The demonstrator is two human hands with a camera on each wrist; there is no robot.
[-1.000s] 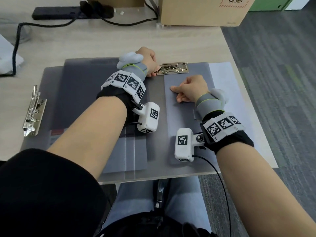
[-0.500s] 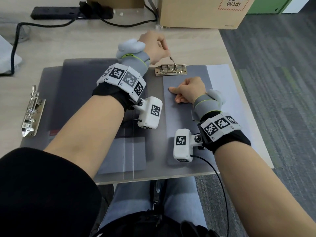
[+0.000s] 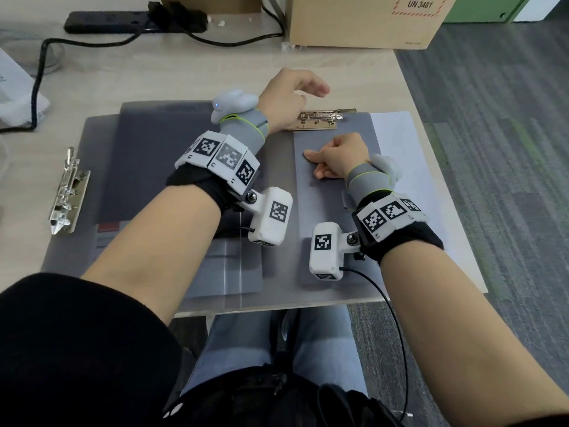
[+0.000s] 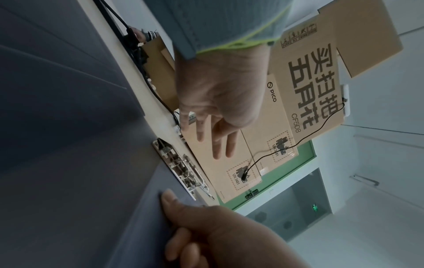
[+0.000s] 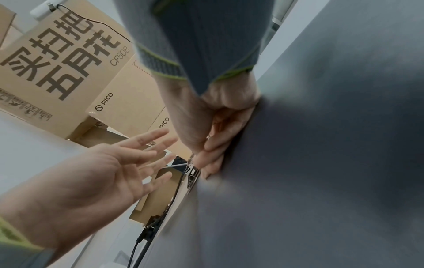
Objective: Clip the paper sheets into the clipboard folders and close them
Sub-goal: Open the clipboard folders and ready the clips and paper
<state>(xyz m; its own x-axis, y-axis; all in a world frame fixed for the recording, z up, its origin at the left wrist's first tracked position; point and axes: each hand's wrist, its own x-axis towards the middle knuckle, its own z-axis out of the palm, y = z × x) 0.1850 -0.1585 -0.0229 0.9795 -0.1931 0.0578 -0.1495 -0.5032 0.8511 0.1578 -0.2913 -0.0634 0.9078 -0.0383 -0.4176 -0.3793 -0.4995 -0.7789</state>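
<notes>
An open translucent grey clipboard folder (image 3: pixel 277 291) lies on the table in the head view. Its metal clip (image 3: pixel 320 120) sits at the far edge with the lever lying flat, pointing right. My left hand (image 3: pixel 308 87) hovers just above and behind the clip, fingers straight, holding nothing; the left wrist view shows the left hand (image 4: pixel 218 143) spread over the clip (image 4: pixel 181 168). My right hand (image 3: pixel 320 163) rests as a fist on the grey panel just below the clip, thumb pressed flat. A white paper sheet (image 3: pixel 406 155) shows along the folder's right side.
A second metal clip (image 3: pixel 69 192) lies at the left edge of another grey folder (image 3: pixel 147 155). Behind are a cardboard box (image 3: pixel 363 23), a black power strip (image 3: pixel 107 21) and its cable (image 3: pixel 40 75). The table's right edge is close to the paper.
Half a second ago my left hand held the clip's lever lifted. It has let go; the lever now lies flat and the hand has opened. The right hand stayed put.
</notes>
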